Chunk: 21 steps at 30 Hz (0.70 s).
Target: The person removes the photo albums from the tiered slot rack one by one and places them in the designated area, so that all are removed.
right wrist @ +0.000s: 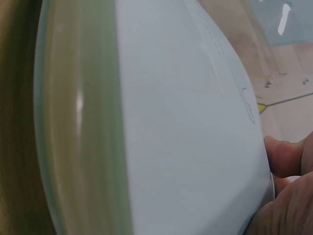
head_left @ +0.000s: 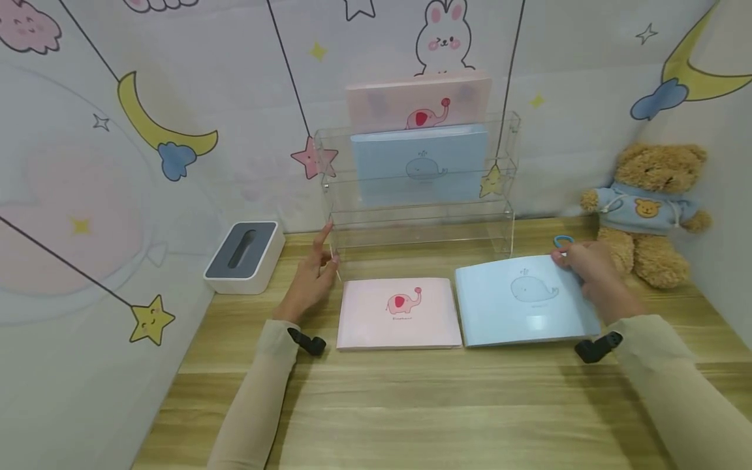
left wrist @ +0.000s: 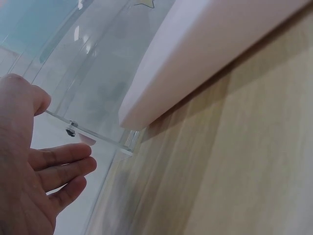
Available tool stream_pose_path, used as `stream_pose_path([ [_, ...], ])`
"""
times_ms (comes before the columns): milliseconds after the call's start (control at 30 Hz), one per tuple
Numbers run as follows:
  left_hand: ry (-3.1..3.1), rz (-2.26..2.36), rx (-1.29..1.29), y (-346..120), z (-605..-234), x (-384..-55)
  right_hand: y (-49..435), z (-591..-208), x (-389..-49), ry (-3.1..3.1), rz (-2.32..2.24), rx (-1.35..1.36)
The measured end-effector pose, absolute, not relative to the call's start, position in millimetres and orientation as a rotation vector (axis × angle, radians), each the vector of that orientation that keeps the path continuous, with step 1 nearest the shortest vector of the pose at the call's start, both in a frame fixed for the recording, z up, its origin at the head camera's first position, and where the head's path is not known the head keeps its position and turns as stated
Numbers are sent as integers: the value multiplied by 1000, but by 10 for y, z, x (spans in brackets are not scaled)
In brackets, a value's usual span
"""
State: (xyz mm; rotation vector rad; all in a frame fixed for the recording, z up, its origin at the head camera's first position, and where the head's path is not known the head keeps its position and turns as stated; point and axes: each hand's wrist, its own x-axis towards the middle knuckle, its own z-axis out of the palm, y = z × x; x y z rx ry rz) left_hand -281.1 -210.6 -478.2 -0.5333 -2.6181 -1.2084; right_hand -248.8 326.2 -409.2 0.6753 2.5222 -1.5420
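Observation:
My right hand (head_left: 599, 277) pinches the upper right corner of a blue book (head_left: 499, 320) with a whale drawn on its cover. In the right wrist view the cover of that book (right wrist: 190, 127) bends and shines, with thumb and fingers at its edge. A pink elephant book (head_left: 376, 329) lies flat to its left, close beside it. My left hand (head_left: 311, 281) touches the left side of a clear acrylic rack (head_left: 423, 230). In the left wrist view, the three lower fingers (left wrist: 68, 174) of this hand stretch loosely beside the rack and hold nothing.
A second blue whale book (head_left: 382, 156) and a pink elephant book (head_left: 376, 104) stand in the rack's upper tiers. The white box with a grey slotted top (head_left: 235, 284) sits to the left. At the right are a teddy bear (head_left: 652, 212) and a small blue ring (head_left: 563, 239).

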Motion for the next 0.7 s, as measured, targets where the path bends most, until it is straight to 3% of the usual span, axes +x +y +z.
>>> stream_pose_path([
  [700, -2618, -1228, -533, -2102, -4790, -2824, 3294, -4321, -2469, 2552, -1446, 575],
])
